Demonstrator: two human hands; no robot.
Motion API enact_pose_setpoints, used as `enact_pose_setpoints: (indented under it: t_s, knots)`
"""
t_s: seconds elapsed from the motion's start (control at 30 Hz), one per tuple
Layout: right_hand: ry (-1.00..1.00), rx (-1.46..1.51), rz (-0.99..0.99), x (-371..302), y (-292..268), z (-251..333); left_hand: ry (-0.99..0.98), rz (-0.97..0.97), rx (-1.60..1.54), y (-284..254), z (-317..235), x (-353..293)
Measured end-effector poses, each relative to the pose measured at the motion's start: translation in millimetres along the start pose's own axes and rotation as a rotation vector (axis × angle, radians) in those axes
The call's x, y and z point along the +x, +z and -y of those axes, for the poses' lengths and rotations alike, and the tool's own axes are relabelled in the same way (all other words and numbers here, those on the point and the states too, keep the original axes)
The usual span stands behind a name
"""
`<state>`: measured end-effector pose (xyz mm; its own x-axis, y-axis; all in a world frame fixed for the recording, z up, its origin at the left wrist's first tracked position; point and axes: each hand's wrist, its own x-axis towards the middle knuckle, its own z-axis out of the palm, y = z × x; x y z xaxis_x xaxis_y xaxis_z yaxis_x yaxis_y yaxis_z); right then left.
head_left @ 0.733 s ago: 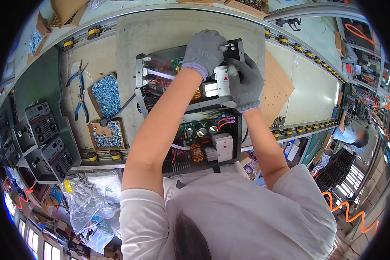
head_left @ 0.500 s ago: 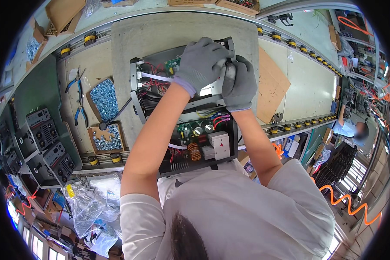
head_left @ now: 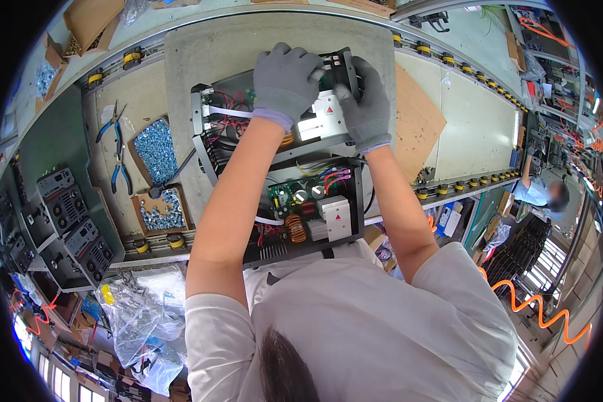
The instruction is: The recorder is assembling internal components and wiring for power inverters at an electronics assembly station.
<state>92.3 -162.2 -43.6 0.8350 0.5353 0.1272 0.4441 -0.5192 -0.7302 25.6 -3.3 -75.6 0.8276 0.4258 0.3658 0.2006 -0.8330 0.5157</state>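
In grey gloves, both my hands work at the right part of an uncovered black power unit [head_left: 204, 127] on the grey mat. My left hand [head_left: 285, 84] reaches over its circuit board, fingers curled at something I cannot make out. My right hand [head_left: 367, 110] wraps round the unit's black end panel [head_left: 347, 70], thumb on the inner side. Between the hands shows a silver metal box [head_left: 327, 115] with a red triangle. Nearer to me sits a second uncovered unit [head_left: 295, 248], with a green board, a copper coil and a silver box.
Pliers [head_left: 118, 147] lie at the left beside a carton of small bluish screws [head_left: 155, 151] and a smaller carton of metal parts [head_left: 161, 211]. Finished-looking units [head_left: 74, 221] stand far left. A cardboard sheet [head_left: 419, 124] lies right of the mat. Another person [head_left: 543, 193] sits far right.
My hands have moved apart; the left has drawn back to the left, uncovering the silver box and more of the end panel. The whole view has shifted slightly.
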Motion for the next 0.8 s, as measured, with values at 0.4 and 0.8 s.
enact_pose_setpoints:
  t_s: [0.4, 0.8]
  knots:
    - [0.037, 0.040, 0.017, 1, 1, -11, -0.022, -0.003, 0.040, 11, -5, 1]
    - [-0.126, -0.120, 0.017, 10, 2, -25, -0.072, 0.225, 0.205, 11, -24, 28]
